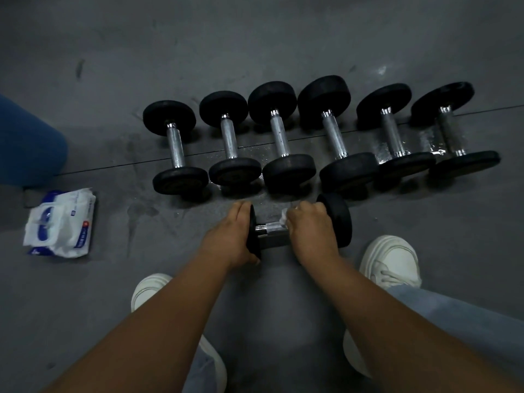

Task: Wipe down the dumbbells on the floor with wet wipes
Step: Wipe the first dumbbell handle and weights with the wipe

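Observation:
A black dumbbell (pixel 337 219) with a chrome handle lies crosswise on the grey floor just in front of me. My left hand (pixel 231 236) grips its left weight head, fingers curled over the top edge. My right hand (pixel 310 228) is closed around the handle with a white wet wipe (pixel 284 215) bunched under its fingers; a corner of the wipe sticks out. Behind this dumbbell, a row of several black dumbbells (pixel 286 140) lies side by side, handles pointing away from me.
A white and blue pack of wet wipes (pixel 61 224) lies on the floor at the left. A blue rounded object (pixel 25 143) sits at the far left edge. My white shoes (pixel 392 262) flank the dumbbell. Wet patches shine on the floor near the right-hand dumbbells.

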The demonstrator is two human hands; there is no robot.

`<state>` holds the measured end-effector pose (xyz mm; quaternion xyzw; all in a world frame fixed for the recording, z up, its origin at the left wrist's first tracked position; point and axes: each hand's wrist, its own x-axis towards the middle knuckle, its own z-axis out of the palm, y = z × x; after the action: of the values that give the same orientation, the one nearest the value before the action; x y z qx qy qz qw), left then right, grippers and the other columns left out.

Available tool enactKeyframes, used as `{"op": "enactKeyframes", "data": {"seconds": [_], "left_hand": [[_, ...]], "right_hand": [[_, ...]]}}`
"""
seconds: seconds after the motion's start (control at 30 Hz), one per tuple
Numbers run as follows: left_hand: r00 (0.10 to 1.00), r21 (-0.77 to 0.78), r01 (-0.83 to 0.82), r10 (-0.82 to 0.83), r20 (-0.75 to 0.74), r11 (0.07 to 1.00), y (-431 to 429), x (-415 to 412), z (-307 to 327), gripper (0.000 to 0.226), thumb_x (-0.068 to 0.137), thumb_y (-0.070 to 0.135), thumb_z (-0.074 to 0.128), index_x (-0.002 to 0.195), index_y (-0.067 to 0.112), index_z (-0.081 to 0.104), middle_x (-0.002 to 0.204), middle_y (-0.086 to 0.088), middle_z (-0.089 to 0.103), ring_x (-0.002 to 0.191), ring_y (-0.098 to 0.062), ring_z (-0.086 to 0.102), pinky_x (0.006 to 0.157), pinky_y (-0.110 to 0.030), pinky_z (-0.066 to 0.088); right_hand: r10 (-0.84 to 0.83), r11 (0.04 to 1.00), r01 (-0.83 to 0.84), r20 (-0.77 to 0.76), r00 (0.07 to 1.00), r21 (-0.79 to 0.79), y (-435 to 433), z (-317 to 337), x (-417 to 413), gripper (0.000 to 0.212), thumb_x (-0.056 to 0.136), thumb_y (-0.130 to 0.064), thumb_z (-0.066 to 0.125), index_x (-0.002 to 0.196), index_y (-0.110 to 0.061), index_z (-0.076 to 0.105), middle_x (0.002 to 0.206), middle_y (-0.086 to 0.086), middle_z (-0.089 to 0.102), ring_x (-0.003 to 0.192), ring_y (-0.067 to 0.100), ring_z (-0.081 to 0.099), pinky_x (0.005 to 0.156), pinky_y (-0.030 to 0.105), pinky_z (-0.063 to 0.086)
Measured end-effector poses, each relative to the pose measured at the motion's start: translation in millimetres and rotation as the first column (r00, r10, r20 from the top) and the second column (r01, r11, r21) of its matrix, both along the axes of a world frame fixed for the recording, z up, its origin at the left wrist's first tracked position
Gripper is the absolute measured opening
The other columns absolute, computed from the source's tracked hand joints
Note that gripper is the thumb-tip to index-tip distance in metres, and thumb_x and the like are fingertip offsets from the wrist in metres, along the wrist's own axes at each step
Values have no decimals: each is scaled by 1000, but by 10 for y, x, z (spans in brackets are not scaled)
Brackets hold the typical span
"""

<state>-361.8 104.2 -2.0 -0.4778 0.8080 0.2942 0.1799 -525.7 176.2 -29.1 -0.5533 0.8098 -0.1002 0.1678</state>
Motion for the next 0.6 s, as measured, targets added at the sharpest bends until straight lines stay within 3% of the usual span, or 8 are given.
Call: {"op": "enactKeyframes", "data": {"seconds": [0.07, 0.13, 0.23, 0.3, 0.4, 0.5, 0.53, 0.6], "left_hand": [[1000, 0, 0, 0, -5, 1000, 13, 6, -2, 132, 57, 37, 92, 155, 21, 5, 162, 7, 2, 138, -26, 39, 103, -43, 45], [1000, 3, 3, -3, -6, 1000, 10, 12, -13, 131, 57, 37, 91, 155, 21, 5, 162, 8, 1, 138, -25, 39, 103, -42, 45], [1000, 5, 3, -3, -10, 1000, 2, 11, -19, 132, 56, 37, 92, 155, 20, 6, 162, 7, 1, 138, -26, 40, 102, -43, 45], [1000, 3, 3, -3, -7, 1000, 6, 13, -26, 132, 56, 37, 92, 155, 21, 6, 162, 8, 1, 137, -26, 41, 101, -43, 46], [1000, 5, 2, -2, -9, 1000, 6, 18, -46, 131, 55, 35, 92, 154, 20, 7, 162, 7, 2, 135, -27, 43, 100, -43, 47], [999, -5, 2, -2, -37, 1000, 3, 13, -62, 126, 58, 33, 89, 154, 18, 9, 161, 5, 5, 132, -28, 46, 97, -42, 48], [999, -2, 0, 0, -32, 1000, 4, 13, -65, 126, 59, 33, 89, 155, 18, 8, 161, 5, 4, 132, -28, 46, 98, -42, 48], [1000, 15, 0, 0, -2, 1000, 3, 16, -63, 131, 57, 35, 91, 155, 20, 5, 162, 6, 1, 133, -28, 45, 100, -43, 47]], "right_hand": [[-69, 996, 68, -17, 997, -64, 44, -98, 38, 9, 88, -19, 62, 83, -14, 68, 87, 6, 61, 89, 32, 55, 73, 39, 47], [-77, 997, 77, -42, 996, 3, 138, -154, 167, 17, 88, -16, 56, 100, -13, 67, 105, 8, 62, 107, 33, 56, 92, 45, 45], [149, 988, -146, -92, 984, 44, 300, -164, 348, 50, 78, -16, 47, 126, -9, 58, 132, 9, 55, 128, 31, 47, 107, 48, 35], [233, 971, -224, -120, 965, 83, 299, -155, 240, 57, 77, -18, 39, 131, -9, 55, 137, 9, 54, 133, 28, 44, 111, 48, 28], [71, 986, -44, -167, 983, 162, 276, -69, 213, 59, 75, -16, 57, 132, -3, 53, 137, 15, 53, 133, 32, 44, 109, 50, 32], [301, 946, -285, -93, 949, 156, 255, -49, 467, 71, 68, -18, 64, 135, 0, 48, 138, 17, 50, 132, 33, 44, 110, 50, 32], [309, 944, -292, -102, 946, 154, 235, -46, 457, 70, 70, -17, 64, 135, 0, 49, 137, 17, 51, 131, 33, 46, 110, 50, 31], [117, 985, -92, -177, 977, 147, 208, -40, 330, 59, 77, -15, 61, 133, -1, 52, 135, 17, 53, 129, 33, 47, 109, 51, 33]]}}
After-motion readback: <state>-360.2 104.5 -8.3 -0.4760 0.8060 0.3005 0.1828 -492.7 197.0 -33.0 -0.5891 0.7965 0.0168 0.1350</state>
